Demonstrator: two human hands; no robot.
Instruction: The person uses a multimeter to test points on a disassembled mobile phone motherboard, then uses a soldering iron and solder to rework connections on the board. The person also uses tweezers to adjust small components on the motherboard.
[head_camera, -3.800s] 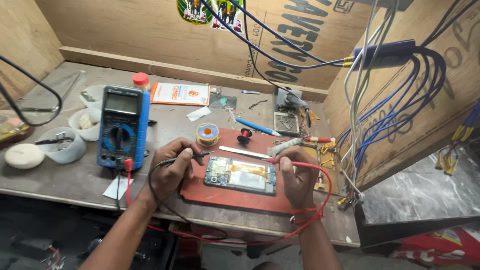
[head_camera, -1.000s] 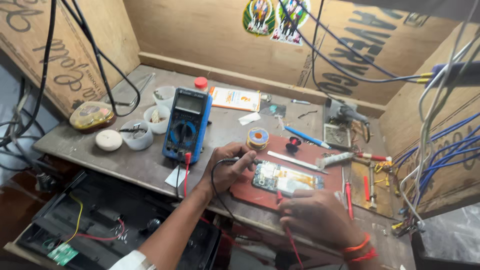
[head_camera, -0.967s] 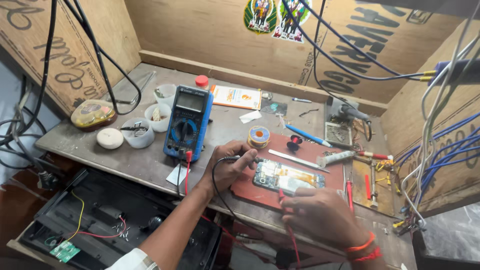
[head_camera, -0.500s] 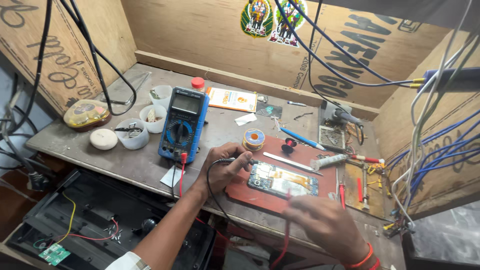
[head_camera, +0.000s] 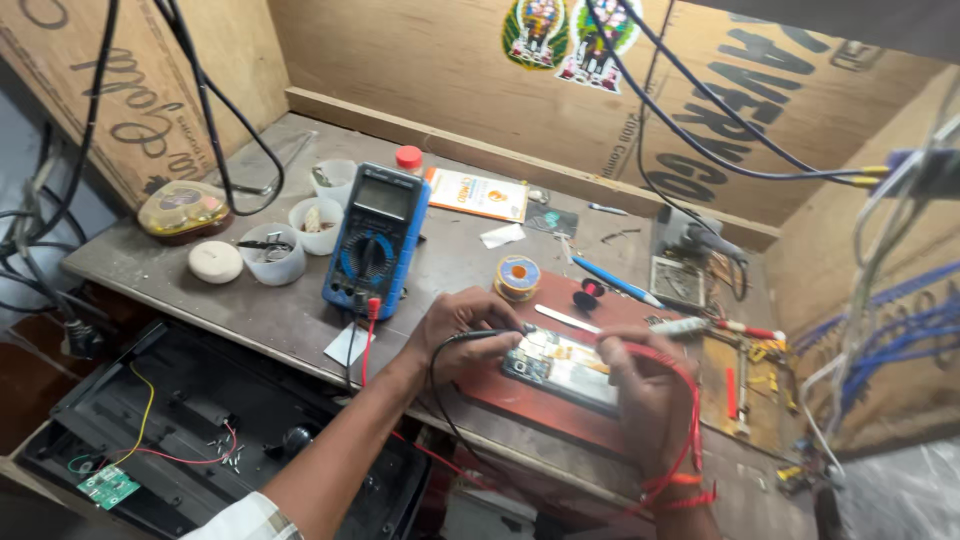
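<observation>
each of two hands, left hand (head_camera: 458, 325) and right hand (head_camera: 640, 385), has its grip closed on one probe over one opened phone (head_camera: 560, 365).

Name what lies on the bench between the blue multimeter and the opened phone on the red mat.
In the head view, the left hand lies between the multimeter and the phone, holding the black probe.

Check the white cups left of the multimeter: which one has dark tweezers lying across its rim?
The front cup, nearest the round white lid. The two cups behind it, the middle cup and the back cup, carry nothing across their rims.
</observation>
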